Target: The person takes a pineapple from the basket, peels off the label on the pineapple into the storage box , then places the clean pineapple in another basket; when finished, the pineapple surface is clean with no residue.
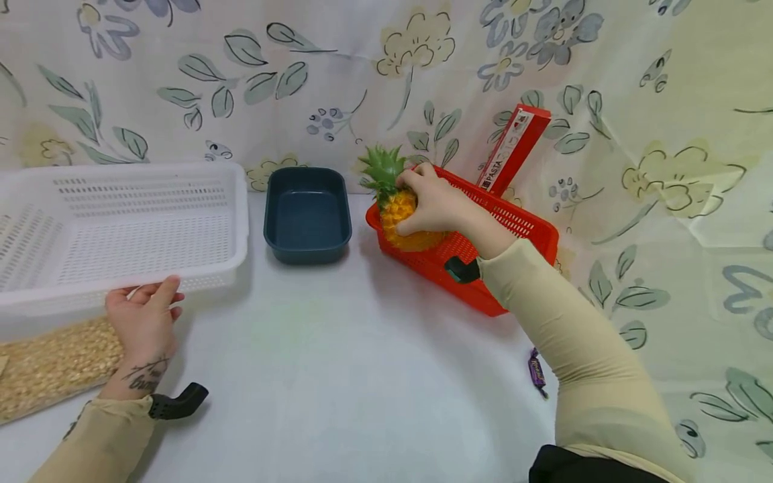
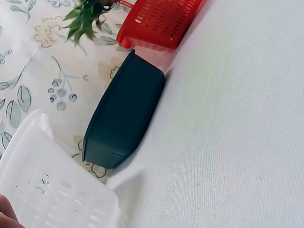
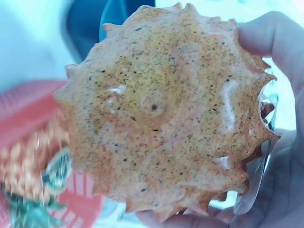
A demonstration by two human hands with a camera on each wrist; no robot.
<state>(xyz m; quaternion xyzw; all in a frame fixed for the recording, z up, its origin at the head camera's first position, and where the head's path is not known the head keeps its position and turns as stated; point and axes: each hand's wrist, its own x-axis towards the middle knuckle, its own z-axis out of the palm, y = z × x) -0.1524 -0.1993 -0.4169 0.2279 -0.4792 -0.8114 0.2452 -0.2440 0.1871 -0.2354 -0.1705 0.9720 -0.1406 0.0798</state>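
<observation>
My right hand (image 1: 437, 204) grips a pineapple (image 1: 398, 215) with a green leafy crown, held tilted over the left end of the red basket (image 1: 459, 282). Its spiky, speckled base (image 3: 156, 109) fills the right wrist view, with fingers and thumb around the side. Behind it there, a second pineapple (image 3: 35, 161) with a sticker lies in the red basket. At the left, my left hand (image 1: 145, 318) pinches the front rim of a white perforated basket (image 1: 232, 221); only fingertips (image 2: 7, 216) show in the left wrist view.
A dark blue tub (image 1: 308, 255) stands between the two baskets. A red pasta box (image 1: 513, 151) sticks up from the red basket. A clear bag of pale grains (image 1: 60, 359) lies before the white basket, and a purple-wrapped candy (image 1: 537, 374) lies at the right. Flowered cloth (image 1: 350, 67) hangs behind.
</observation>
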